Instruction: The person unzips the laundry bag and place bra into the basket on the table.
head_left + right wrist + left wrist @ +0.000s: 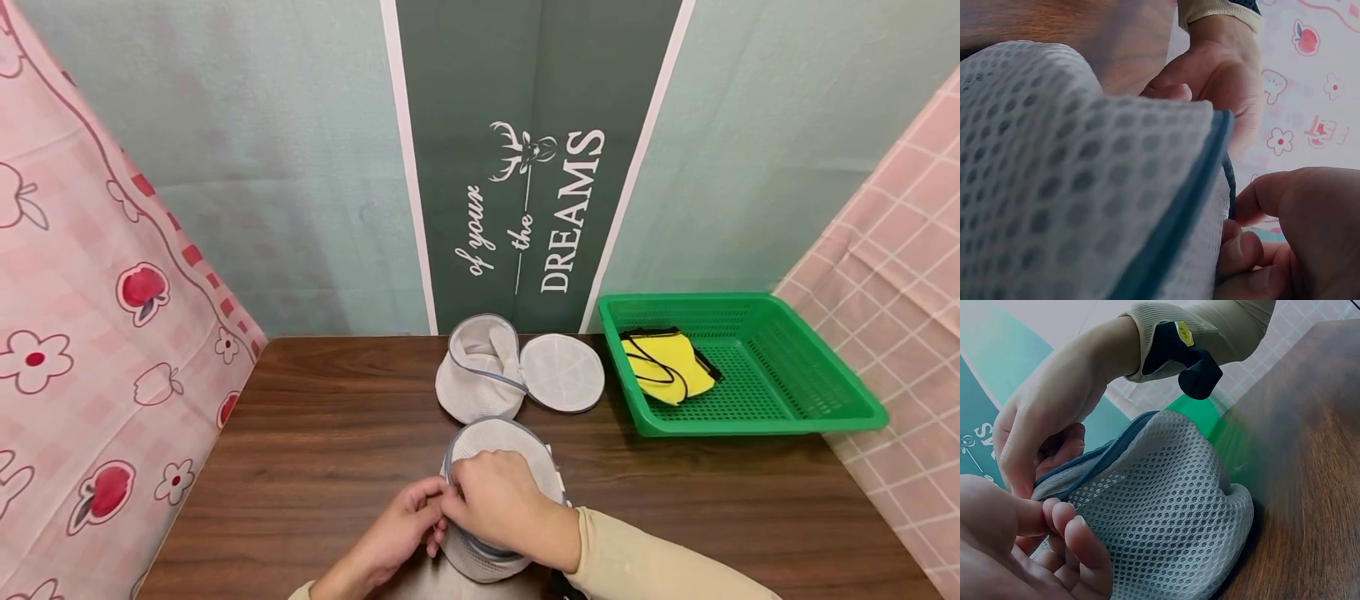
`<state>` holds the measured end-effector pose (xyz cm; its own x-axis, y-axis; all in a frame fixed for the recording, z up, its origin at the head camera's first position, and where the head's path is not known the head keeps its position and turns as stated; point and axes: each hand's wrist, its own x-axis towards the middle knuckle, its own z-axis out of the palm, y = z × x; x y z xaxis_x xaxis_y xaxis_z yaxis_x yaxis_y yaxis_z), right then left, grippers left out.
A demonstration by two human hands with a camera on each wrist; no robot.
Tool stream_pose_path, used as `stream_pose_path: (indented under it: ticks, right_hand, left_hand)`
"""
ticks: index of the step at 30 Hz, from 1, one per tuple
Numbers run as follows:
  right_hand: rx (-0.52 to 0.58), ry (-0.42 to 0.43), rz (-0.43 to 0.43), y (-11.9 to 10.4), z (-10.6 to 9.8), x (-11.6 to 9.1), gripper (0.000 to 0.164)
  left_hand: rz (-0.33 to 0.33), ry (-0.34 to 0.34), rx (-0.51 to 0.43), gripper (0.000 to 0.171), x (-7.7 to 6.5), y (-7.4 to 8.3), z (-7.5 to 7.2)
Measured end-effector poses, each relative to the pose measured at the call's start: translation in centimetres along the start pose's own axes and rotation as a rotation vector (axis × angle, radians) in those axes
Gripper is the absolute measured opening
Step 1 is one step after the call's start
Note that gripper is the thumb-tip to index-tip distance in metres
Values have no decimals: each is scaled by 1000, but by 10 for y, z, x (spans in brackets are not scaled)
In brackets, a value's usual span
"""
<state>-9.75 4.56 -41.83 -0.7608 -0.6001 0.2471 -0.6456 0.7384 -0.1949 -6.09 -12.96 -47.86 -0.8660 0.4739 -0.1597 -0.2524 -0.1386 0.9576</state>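
Note:
A white mesh laundry bag [502,437] with a grey-blue zipped rim stands near the table's front edge. My left hand [401,529] pinches the rim at the bag's left side. Just beside it, my right hand [502,500] reaches over the top and pinches the same stretch of rim. In the left wrist view the zipper edge [1107,459] runs up from the fingertips over the mesh side. The zipper pull is hidden by the fingers. The bag's mesh wall [1072,162] fills much of the right wrist view.
Behind it stands a second mesh bag [468,400], unzipped, its round lid [562,372] folded out to the right. A green plastic basket [840,396] at the back right holds a yellow black-edged cloth item [678,367]. Fabric curtains border the wooden table [322,417].

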Motion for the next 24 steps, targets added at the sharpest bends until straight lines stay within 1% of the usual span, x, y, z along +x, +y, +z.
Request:
stream_pose_path:
  ticks: [5, 11, 12, 16, 18, 24]
  right_hand:
    - [36, -13, -10, -1, -1, 1, 32]
    - [90, -26, -7, -2, -2, 1, 31]
    - [98, -22, -7, -1, -3, 1, 31]
    - [127, -12, -10, 0, -3, 1, 32]
    - [137, -11, -12, 0, -3, 0, 33]
    - [200, -10, -9, 3, -10, 0, 33]
  left_hand:
    - [-11, 9, -1, 6, 0, 0, 0]
    - [-29, 20, 7, 9, -1, 1, 0]
    - [-32, 22, 9, 11, -1, 2, 0]
    - [-49, 34, 9, 28, -1, 3, 0]
    - [-52, 34, 6, 34, -1, 4, 0]
    - [-35, 23, 6, 36, -1, 4, 0]
